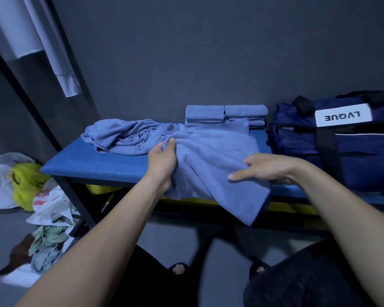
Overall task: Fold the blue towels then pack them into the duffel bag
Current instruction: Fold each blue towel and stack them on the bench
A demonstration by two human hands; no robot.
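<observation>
Between both hands' fingers [169, 144], blue towel [211, 156] draped over bench edge [93, 169]

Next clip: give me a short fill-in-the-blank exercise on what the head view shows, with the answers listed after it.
1. Both hands, the left hand and the right hand, grip the same blue ____.
2. The folded towels are stacked against the ____.
3. The duffel bag stands at the ____ end of the bench.
4. The white label on the bag reads ____.

Missing words: towel; wall; right; LVQUE
</observation>
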